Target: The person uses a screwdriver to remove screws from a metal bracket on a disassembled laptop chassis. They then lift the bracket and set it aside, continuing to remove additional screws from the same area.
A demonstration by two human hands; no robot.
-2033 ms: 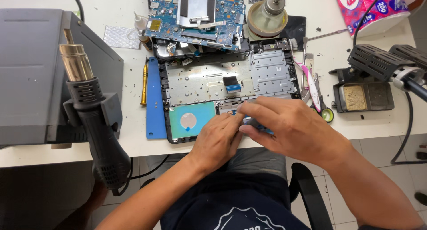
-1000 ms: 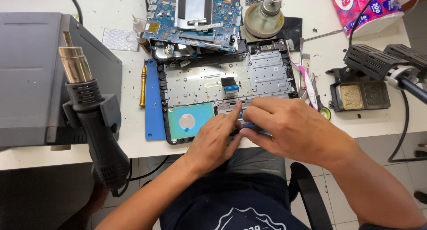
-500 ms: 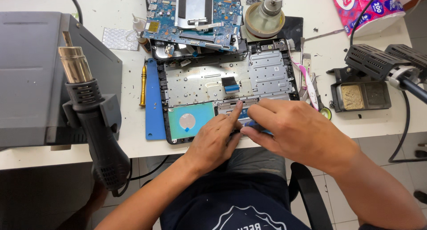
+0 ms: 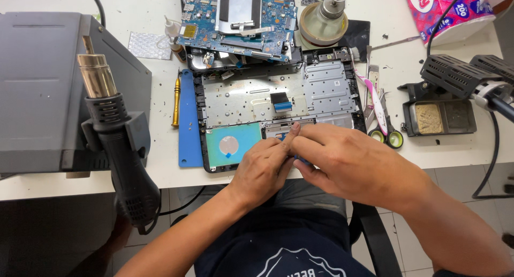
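Left hand (image 4: 263,167) is curled loosely, fingers half bent, its forefinger stretched out with the tip pressing on the small grey plate (image 4: 286,128) at the front edge of the opened laptop base (image 4: 278,95). Right hand (image 4: 353,162) sits right against it, fingers bent and drawn together, tips down at the same spot; a sliver of blue shows under them. Whether either hand actually pinches anything, I cannot tell: the fingers cover the contact point. The laptop base lies flat on the white table (image 4: 150,79), directly before the person, with a blue-green drive (image 4: 231,144) in its front left bay, just beside the left hand. The front right corner of the base is hidden under the right hand.
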